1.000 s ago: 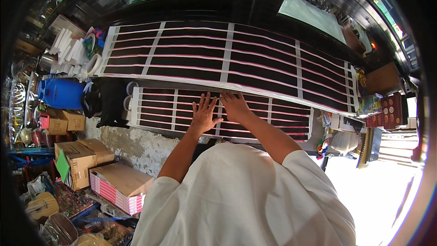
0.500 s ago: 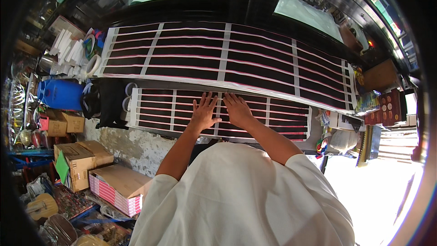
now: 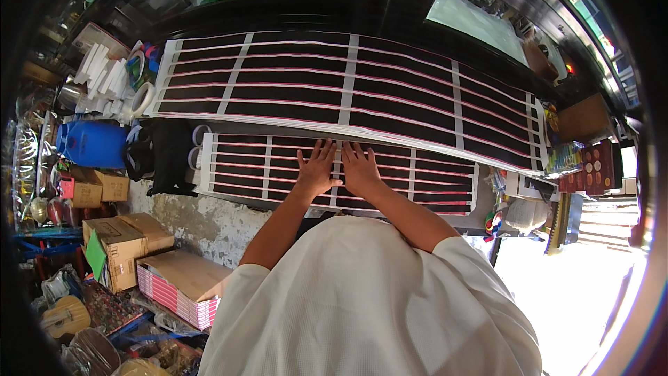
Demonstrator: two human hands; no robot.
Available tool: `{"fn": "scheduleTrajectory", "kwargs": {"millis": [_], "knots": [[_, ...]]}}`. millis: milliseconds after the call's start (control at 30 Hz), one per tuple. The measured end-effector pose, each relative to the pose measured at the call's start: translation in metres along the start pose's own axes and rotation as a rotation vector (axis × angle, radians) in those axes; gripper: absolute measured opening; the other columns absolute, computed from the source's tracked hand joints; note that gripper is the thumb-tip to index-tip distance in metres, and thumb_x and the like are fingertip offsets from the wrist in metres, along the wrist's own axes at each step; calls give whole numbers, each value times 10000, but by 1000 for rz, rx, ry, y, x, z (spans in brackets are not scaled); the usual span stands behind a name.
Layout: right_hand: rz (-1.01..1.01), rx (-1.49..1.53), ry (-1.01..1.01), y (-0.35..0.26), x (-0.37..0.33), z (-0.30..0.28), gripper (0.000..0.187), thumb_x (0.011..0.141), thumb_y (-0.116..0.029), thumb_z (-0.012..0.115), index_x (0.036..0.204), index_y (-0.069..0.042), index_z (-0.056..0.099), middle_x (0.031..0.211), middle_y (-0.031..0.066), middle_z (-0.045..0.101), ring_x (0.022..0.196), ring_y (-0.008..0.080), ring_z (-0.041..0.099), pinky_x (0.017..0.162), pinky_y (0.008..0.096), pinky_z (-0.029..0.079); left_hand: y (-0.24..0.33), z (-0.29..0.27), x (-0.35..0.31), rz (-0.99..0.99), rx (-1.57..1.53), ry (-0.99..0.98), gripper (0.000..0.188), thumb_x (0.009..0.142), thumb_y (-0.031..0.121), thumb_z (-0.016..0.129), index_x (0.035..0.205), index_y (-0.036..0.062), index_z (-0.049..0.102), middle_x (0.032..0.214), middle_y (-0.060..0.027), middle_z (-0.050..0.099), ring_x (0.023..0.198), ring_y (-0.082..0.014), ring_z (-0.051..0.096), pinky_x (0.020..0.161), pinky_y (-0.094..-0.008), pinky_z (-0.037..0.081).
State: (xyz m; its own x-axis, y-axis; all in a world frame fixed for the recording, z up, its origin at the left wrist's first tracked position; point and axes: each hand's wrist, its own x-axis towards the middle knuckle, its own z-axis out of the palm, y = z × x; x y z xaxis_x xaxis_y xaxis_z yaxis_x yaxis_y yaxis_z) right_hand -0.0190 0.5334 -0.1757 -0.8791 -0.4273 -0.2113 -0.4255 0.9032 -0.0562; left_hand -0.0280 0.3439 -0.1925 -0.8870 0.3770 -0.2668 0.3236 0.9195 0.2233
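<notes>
Flat on a near printed sheet [image 3: 240,175] with black panels and pale, pink-edged stripes lie both of my hands, palms down. My left hand [image 3: 318,169] has its fingers stretched toward the far edge and its thumb out to the right. Close beside it, my right hand [image 3: 360,171] rests with fingers slightly spread. A white band [image 3: 337,191] of the sheet runs between them. Beyond my fingertips is a larger stack of similar black-and-white striped sheets [image 3: 296,83], which neither hand appears to hold.
At left stand rolls of tape [image 3: 143,98], a blue container [image 3: 90,145] and a black cloth bag [image 3: 170,157]. Cardboard boxes [image 3: 115,254] sit lower left, with a pink-and-white stack [image 3: 177,299] under cardboard. Dark window frames [image 3: 379,0] border the far side. Small packaged goods [image 3: 565,159] are at right.
My right hand has slid slightly left, nearer my left hand, its fingers pointing more straight ahead. My left hand stays about where it was on the sheet. The view has shifted a little.
</notes>
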Motion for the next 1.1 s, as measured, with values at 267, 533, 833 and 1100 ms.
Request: {"fn": "scheduleTrajectory", "kwargs": {"millis": [267,533,833,1100], "knots": [[-31,46,-14,7,9,-1,838,1023,-365,733,1703,8,417,1809,182,345,1682,334,324,1352,647,259,-4,4,1,38,22,104,1379,741,741,895,1777,74,274,1878,-137,212,1734,-361,203,1272,-842,231],[88,178,-12,14,-14,-12,626,1073,-231,635,1627,23,493,1777,196,398,1662,344,370,1347,610,296,-9,-9,8,98,-63,291,693,941,366,825,1517,49,604,1666,-196,514,1556,-390,483,1195,-696,432],[108,451,124,49,-98,-18,551,1026,-183,704,1515,38,582,1634,223,538,1498,413,543,1260,531,436,-19,-4,82,363,-3,395,145,948,90,688,1053,15,755,963,-192,780,868,-392,790,826,-522,649],[75,438,69,58,-126,14,555,988,-185,742,1478,38,607,1635,240,549,1485,429,563,1243,523,457,-31,-3,112,591,198,493,367,853,190,760,1159,-7,721,1137,-256,741,1164,-429,730,1167,-566,522]]}}
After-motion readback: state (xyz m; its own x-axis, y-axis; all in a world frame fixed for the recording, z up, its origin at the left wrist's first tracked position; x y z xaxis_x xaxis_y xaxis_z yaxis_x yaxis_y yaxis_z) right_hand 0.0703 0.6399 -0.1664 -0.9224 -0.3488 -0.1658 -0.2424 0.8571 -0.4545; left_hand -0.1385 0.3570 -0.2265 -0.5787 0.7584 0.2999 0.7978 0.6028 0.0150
